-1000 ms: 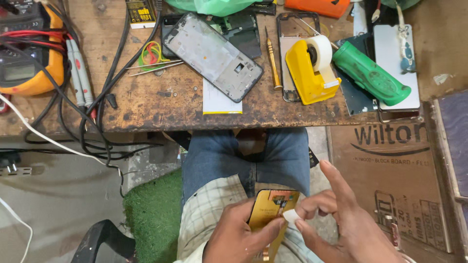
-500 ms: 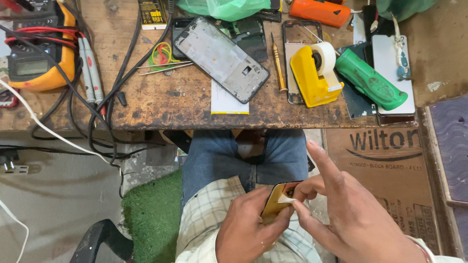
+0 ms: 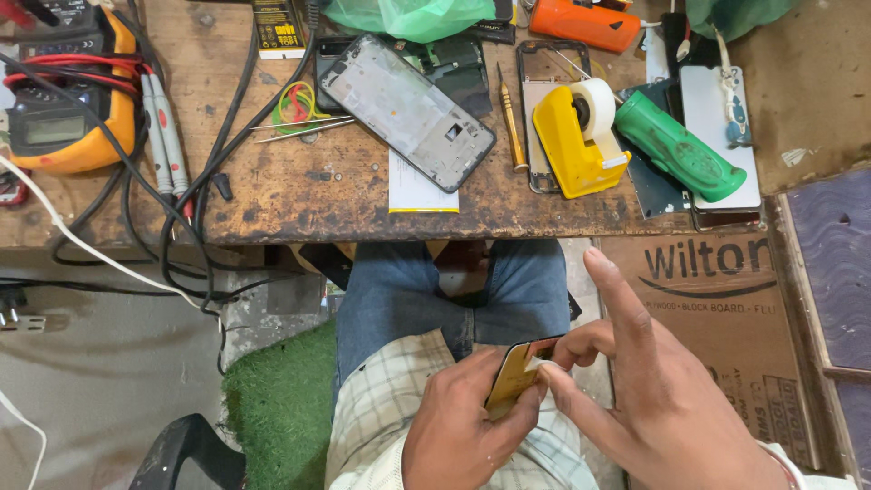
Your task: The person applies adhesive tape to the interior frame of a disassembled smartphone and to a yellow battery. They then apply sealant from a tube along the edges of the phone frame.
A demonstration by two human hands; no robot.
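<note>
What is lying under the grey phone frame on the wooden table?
Under the grey rectangular phone frame lies a white card with a yellow edge, sticking out below. How far it extends underneath is hidden.

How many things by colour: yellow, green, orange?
Yellow: 2, tape dispenser, part held in left hand and right hand
Green: 2, handle, bag
Orange: 2, meter, case
Total: 6

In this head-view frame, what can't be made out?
- Gold part: mostly covered by left hand and right hand; its kind is unclear.
- Meter: cut by the left edge, under cables.
- Orange tool: cut by the top edge.
</note>
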